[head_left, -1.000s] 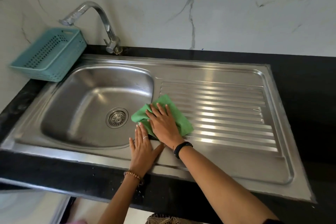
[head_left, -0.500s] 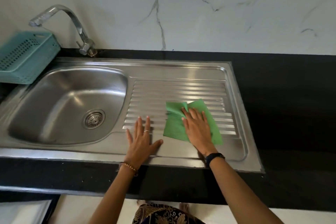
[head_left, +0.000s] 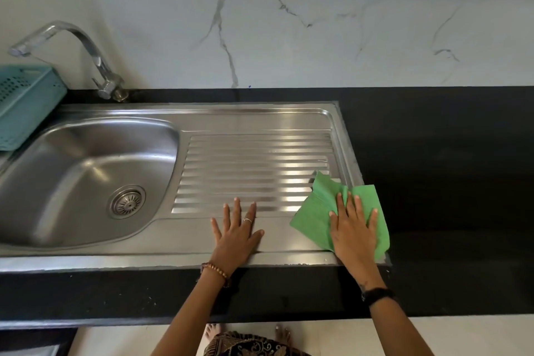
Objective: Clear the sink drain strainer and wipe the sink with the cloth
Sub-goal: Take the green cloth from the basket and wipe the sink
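Note:
A steel sink (head_left: 86,170) with a ribbed drainboard (head_left: 254,165) is set into a black counter. The round drain strainer (head_left: 127,202) sits in the basin floor and looks free of debris. A green cloth (head_left: 316,211) lies over the drainboard's right front corner, partly over the rim onto the counter. My right hand (head_left: 354,231) presses flat on the cloth with fingers spread. My left hand (head_left: 237,235) rests flat on the sink's front ledge, fingers apart, holding nothing.
A chrome tap (head_left: 98,66) stands behind the basin, its spout pointing left. A teal plastic basket (head_left: 26,104) sits at the far left. Black counter (head_left: 448,182) extends right of the sink. A marble wall rises behind.
My right hand has slid the cloth to the right, from the basin's edge across the drainboard to its right front corner. My left hand has shifted right along the front ledge.

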Motion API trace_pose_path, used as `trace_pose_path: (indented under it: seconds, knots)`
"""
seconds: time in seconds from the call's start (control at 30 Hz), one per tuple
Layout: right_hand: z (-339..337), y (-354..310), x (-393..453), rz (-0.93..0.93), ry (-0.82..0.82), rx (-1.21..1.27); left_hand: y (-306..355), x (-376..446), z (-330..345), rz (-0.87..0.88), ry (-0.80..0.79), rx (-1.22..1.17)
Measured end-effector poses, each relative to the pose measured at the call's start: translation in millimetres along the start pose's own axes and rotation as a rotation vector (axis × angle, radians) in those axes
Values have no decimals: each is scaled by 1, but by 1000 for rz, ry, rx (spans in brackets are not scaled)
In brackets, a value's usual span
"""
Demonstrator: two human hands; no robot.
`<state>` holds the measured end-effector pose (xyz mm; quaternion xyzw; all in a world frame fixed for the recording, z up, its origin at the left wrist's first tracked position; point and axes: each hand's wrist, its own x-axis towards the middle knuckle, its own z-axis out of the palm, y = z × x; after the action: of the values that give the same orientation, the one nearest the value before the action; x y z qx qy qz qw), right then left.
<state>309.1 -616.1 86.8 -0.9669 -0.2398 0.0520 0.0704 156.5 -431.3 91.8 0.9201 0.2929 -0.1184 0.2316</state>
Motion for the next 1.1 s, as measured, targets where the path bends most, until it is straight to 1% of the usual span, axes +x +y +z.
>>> trace_pose_path:
  seconds: [0.07,0.13,0.37,0.47,0.57,0.73,0.87,0.97,1.1]
  knots:
    - [0,2,4,-13,-31,-42,-1,0,1,0,10,8]
    - [-3,-2,18,-35,-7,-56,-2,1,1,1,12,7]
    - [-16,-19,116,-87,-37,-91,-4,2,3,4,10,17]
    - [-19,-23,135,-102,-50,-103,-6,3,2,2,-2,10]
    - [-18,-19,124,-112,-33,-103,-7,2,1,0,-20,1]
    - [-8,-10,55,-73,16,-67,-5,1,-1,-1,-22,-2]
    - [-4,-7,7,-37,-17,-49,-9,-3,-2,14,20,-76]
    - [-3,-9,3,-16,-19,-47,-16,-10,-8,32,91,-166]
    - [-3,-18,25,-19,5,-42,-46,-20,-24,-39,179,-164]
